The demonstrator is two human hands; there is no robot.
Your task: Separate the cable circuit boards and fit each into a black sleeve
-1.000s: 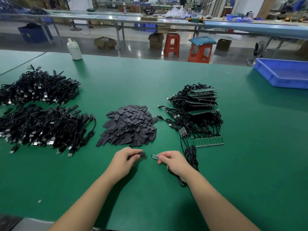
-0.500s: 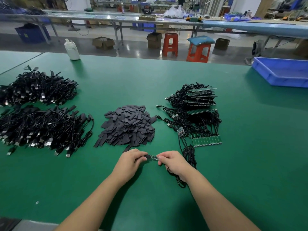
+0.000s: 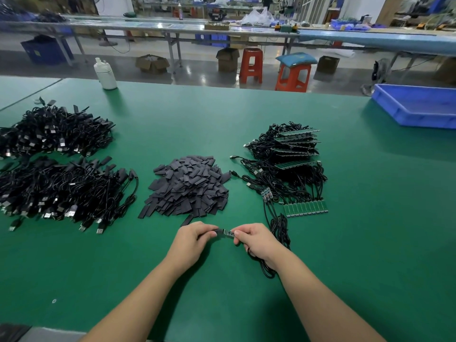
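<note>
— The hands have closed the gap since a second ago: the left hand (image 3: pixel 195 239) has brought its black sleeve (image 3: pixel 216 231) up to the tip of the little circuit board (image 3: pixel 228 232), where before the two were apart.

— So it's going on now?

— Just starting, I'd say. The left hand's fingers are pinched tight on the sleeve, the right hand (image 3: pixel 256 240) is pinched on the board's other end, and most of the board shows bare between them. Its cable (image 3: pixel 267 266) loops under the right wrist.

— And how much is left?

— Plenty. Beyond the right hand lies a strip of green boards (image 3: pixel 306 208) not yet snapped apart, and further out a stack of cabled boards (image 3: pixel 293 149) untouched. Straight ahead of the hands, the sleeve pile (image 3: pixel 187 186) is big.

— Those black heaps off to the left?

— The cable heaps (image 3: pixel 61 178) look like the finished ones, sleeved already, though I can't be sure from here.
</note>
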